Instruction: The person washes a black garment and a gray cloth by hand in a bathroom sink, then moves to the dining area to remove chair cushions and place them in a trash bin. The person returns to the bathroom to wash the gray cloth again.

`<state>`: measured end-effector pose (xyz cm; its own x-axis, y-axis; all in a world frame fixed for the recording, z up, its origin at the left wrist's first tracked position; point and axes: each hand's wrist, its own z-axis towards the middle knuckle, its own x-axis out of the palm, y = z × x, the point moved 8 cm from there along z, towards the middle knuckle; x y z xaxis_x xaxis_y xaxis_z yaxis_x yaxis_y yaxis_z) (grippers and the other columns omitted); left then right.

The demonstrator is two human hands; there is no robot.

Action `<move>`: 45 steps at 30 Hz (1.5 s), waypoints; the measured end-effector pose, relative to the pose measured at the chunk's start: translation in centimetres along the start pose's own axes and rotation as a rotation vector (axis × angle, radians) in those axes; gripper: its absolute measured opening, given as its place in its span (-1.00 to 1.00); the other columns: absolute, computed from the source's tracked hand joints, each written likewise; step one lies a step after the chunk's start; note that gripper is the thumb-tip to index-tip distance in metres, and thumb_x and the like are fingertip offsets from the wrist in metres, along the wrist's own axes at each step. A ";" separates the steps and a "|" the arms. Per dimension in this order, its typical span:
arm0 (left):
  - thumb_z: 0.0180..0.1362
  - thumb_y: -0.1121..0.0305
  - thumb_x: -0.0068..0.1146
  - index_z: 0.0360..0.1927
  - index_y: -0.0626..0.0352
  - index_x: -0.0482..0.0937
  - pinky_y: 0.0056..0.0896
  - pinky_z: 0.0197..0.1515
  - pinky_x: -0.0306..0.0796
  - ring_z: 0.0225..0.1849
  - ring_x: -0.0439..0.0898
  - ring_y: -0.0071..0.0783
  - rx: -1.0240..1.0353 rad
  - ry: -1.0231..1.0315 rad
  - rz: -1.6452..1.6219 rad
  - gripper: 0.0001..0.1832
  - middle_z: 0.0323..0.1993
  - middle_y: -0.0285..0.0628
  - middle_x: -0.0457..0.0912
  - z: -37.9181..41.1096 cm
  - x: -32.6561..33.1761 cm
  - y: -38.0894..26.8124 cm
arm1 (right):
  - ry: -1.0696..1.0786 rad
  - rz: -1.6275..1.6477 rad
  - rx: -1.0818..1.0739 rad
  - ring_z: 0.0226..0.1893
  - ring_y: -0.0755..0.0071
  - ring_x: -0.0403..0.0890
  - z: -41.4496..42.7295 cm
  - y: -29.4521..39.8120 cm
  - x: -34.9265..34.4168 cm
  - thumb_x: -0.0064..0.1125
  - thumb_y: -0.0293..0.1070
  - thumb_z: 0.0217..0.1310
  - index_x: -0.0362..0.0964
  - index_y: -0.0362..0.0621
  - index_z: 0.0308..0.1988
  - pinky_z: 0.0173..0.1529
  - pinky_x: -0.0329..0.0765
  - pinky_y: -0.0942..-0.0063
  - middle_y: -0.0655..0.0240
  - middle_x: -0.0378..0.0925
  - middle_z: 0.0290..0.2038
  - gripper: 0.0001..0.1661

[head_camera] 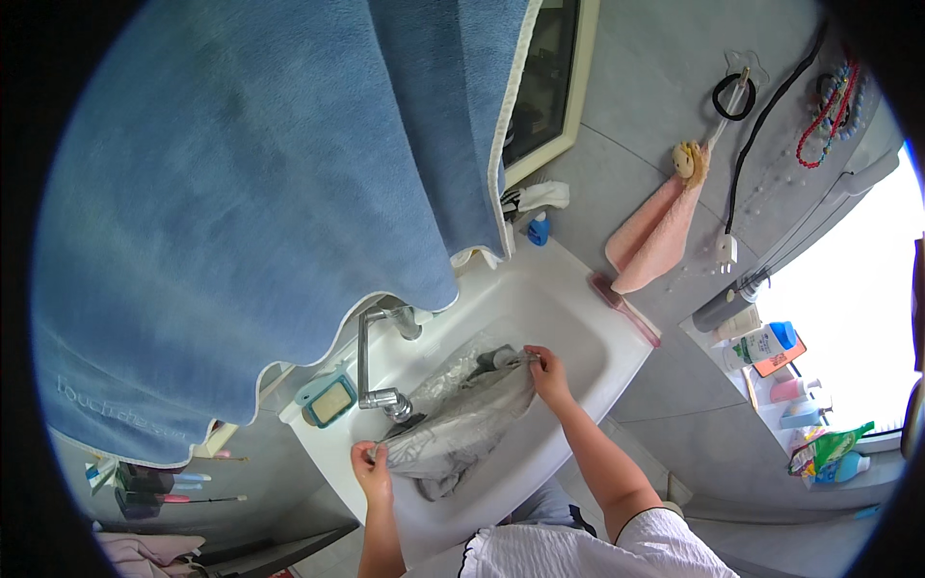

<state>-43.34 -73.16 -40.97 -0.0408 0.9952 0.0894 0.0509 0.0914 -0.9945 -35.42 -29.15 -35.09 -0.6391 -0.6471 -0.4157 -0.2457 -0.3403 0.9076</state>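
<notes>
Stretched across the white sink basin point(578, 325) is a wet, pale grey cloth garment point(470, 412). My left hand point(371, 469) pinches one end of it by the near left rim. At the opposite end, my right hand point(548, 377) grips the edge between thumb and fingers. The cloth's middle sags into the basin, and darker grey folds show behind and below it. Clear water point(441, 386) lies in the basin, partly hidden by the cloth. Close to my left hand, the chrome swivel faucet point(390, 401) hangs over the garment.
A soap bar in a blue-green soap dish point(330, 401) sits on the left rim. The pink-handled brush point(625, 311) rests along the right rim. A large blue towel point(253, 180) hangs over the far side. Bottles, including a white one with a blue cap point(755, 347), line the window ledge.
</notes>
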 end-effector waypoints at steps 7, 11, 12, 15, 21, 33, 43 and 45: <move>0.02 0.26 0.28 0.02 0.30 0.46 0.03 0.22 0.16 0.16 0.31 0.03 0.142 0.118 1.105 -0.49 0.15 0.10 0.34 -2.7 4.0 -1.6 | 0.101 -0.221 -0.046 -0.40 0.21 0.57 -3.2 1.4 2.8 0.10 -0.41 0.11 0.48 -0.14 -0.06 -0.29 0.48 0.36 0.20 0.59 -0.33 -0.66; 0.04 0.02 0.22 0.21 -0.03 0.40 0.28 0.31 -0.06 0.36 0.00 0.27 0.426 0.280 1.169 -0.36 0.35 0.17 0.05 -3.2 11.7 0.9 | 0.130 -0.715 -0.076 0.04 -0.09 0.42 -4.9 -3.3 8.2 0.17 -0.22 0.11 0.29 0.15 0.19 0.05 0.40 0.11 0.00 0.33 0.15 -0.39; 0.05 -0.02 0.20 0.24 -0.14 0.37 0.28 0.32 -0.09 0.39 -0.05 0.26 0.473 0.389 1.177 -0.35 0.37 0.18 0.01 -3.0 13.9 1.4 | 0.161 -0.800 -0.062 0.09 -0.15 0.34 -5.5 -3.9 9.7 0.18 -0.17 0.10 0.24 0.20 0.23 0.09 0.35 0.06 0.00 0.21 0.22 -0.33; 0.09 -0.15 0.10 0.30 -0.44 0.30 0.31 0.35 -0.16 0.43 -0.12 0.24 0.459 0.533 1.254 -0.35 0.40 0.17 -0.01 -2.4 16.0 6.3 | 0.243 -0.972 -0.077 0.21 -0.27 0.18 -7.2 -5.5 13.0 0.18 -0.06 0.08 0.11 0.32 0.31 0.19 0.25 -0.04 0.01 -0.10 0.39 -0.20; 0.14 -0.16 0.02 0.36 -0.35 0.21 0.26 0.38 -0.22 0.39 -0.02 0.19 0.394 0.548 1.250 -0.31 0.35 0.20 0.06 -1.3 17.3 11.9 | 0.375 -1.025 -0.203 0.27 -0.20 0.12 -5.3 -10.6 15.3 0.10 0.05 0.09 -0.01 0.33 0.38 0.25 0.15 -0.01 -0.01 -0.21 0.42 -0.12; 0.05 0.03 0.18 0.10 0.15 0.40 0.12 0.13 0.22 0.06 0.37 0.12 0.384 0.604 1.192 -0.40 0.02 0.16 0.40 1.6 18.0 11.8 | 0.741 -0.923 -0.239 0.25 -0.10 0.19 -0.8 -7.1 15.1 0.26 -0.07 -0.06 0.11 0.24 0.31 0.24 0.23 -0.03 0.18 -0.03 0.37 -0.09; 0.03 0.10 0.32 0.00 0.17 0.53 -0.23 -0.03 0.40 -0.07 0.50 -0.40 -0.779 0.305 0.198 -0.49 -0.06 -0.22 0.55 3.2 6.5 15.8 | 0.510 -0.669 0.207 -0.30 0.08 0.60 -0.3 -14.9 10.3 0.28 -0.16 0.06 0.50 -0.12 -0.13 -0.26 0.49 0.17 0.16 0.58 -0.23 -0.61; -0.08 0.04 0.42 0.13 0.22 0.41 -0.25 0.13 0.29 0.12 0.39 -0.36 -0.910 0.338 -0.095 -0.26 0.07 -0.16 0.47 1.6 5.5 13.7 | 0.428 -0.349 0.441 -0.35 0.07 0.61 -1.2 -15.6 9.6 0.26 -0.13 0.09 0.52 -0.21 -0.25 -0.29 0.50 0.21 0.11 0.58 -0.34 -0.63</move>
<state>-44.47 -66.49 -54.21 0.1968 0.9271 0.3190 0.8192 0.0232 -0.5730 -36.86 -30.85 -53.32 -0.1492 -0.7928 -0.5910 -0.7143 -0.3269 0.6188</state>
